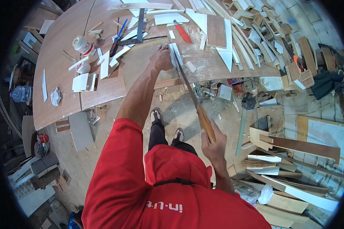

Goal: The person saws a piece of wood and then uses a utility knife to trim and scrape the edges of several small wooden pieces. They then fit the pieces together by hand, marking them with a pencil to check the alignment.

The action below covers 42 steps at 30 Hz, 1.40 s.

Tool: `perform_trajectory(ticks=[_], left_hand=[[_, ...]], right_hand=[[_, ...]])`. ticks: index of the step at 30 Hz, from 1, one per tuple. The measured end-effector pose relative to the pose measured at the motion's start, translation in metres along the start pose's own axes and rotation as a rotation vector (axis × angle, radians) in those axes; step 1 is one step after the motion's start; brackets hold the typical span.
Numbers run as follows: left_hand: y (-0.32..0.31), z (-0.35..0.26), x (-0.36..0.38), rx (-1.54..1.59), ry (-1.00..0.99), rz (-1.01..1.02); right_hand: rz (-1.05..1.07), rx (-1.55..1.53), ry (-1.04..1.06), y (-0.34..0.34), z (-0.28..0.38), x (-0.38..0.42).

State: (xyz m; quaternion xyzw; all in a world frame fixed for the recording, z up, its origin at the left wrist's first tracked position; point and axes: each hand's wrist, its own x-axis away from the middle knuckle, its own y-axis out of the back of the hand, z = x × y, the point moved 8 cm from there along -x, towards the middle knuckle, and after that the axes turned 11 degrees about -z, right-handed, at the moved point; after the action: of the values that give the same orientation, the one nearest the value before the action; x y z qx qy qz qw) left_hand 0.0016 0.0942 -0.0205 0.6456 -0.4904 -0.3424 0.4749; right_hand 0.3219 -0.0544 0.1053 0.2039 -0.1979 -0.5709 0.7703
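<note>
My right hand [215, 144] is wrapped round the wooden handle of a handsaw [192, 95]. The narrow saw slants up and away from me, its far end lying against a small white board piece [176, 55] near the table's front edge. With my left hand [161, 58] closed at its left side, I hold that piece down; the fingertips are partly hidden. Beneath my left forearm is a flat brown board [135, 68]. A small pale block [190, 66] lies right of the blade.
On the wooden table [61, 80] are a square [140, 28], a red-handled cutter [182, 32], a blue-and-black tool [118, 38], a white jar [83, 45] and white offcuts. Wood scraps [263, 45] pile at the right. Boards [290, 187] lie on the floor at lower right.
</note>
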Motion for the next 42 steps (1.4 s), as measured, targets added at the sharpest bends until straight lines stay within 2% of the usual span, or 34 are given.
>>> perform_trajectory(ticks=[3, 5, 7, 11, 13, 17, 18, 21, 23, 25, 29, 32, 34, 42], left_hand=[[0.007, -0.006, 0.004, -0.001, -0.001, 0.018], [0.007, -0.003, 0.002, 0.005, 0.027, 0.041], [0.0, -0.004, 0.0, -0.058, -0.018, 0.016], [0.003, -0.006, 0.002, 0.014, 0.0, 0.012], [0.015, -0.014, 0.007, -0.016, -0.019, 0.043], [0.01, -0.015, 0.001, -0.094, -0.106, 0.035], [0.003, -0.006, -0.004, -0.057, -0.072, 0.006], [-0.002, 0.002, -0.002, 0.021, -0.003, -0.017], [-0.002, 0.002, 0.0, 0.052, 0.017, -0.019], [0.004, -0.004, 0.0, 0.065, -0.05, -0.04], [0.019, -0.019, 0.009, -0.02, -0.051, 0.022], [0.019, -0.022, 0.012, -0.098, -0.084, 0.023], [0.021, -0.019, 0.009, -0.045, -0.053, 0.048], [0.003, -0.009, -0.003, -0.069, -0.104, -0.005]], right_hand=[[-0.003, 0.042, -0.022, 0.002, -0.009, 0.019], [-0.015, -0.078, 0.002, 0.012, -0.006, 0.027], [-0.017, -0.033, 0.039, 0.011, -0.003, 0.017], [-0.001, 0.025, -0.031, 0.003, -0.008, 0.015], [-0.06, -0.063, 0.052, 0.013, -0.001, 0.026], [0.019, 0.054, -0.069, -0.003, -0.009, 0.008], [-0.047, -0.015, 0.009, 0.0, -0.013, 0.015], [-0.08, -0.042, 0.06, 0.016, -0.005, 0.028], [-0.033, -0.006, 0.034, 0.01, -0.003, 0.015], [-0.025, 0.025, -0.038, 0.002, -0.008, 0.011], [-0.034, -0.051, 0.004, 0.013, -0.008, 0.024], [0.023, 0.091, -0.081, 0.002, -0.018, 0.016], [-0.067, 0.004, 0.048, 0.009, -0.014, 0.025], [-0.021, 0.017, -0.016, 0.015, -0.017, 0.032]])
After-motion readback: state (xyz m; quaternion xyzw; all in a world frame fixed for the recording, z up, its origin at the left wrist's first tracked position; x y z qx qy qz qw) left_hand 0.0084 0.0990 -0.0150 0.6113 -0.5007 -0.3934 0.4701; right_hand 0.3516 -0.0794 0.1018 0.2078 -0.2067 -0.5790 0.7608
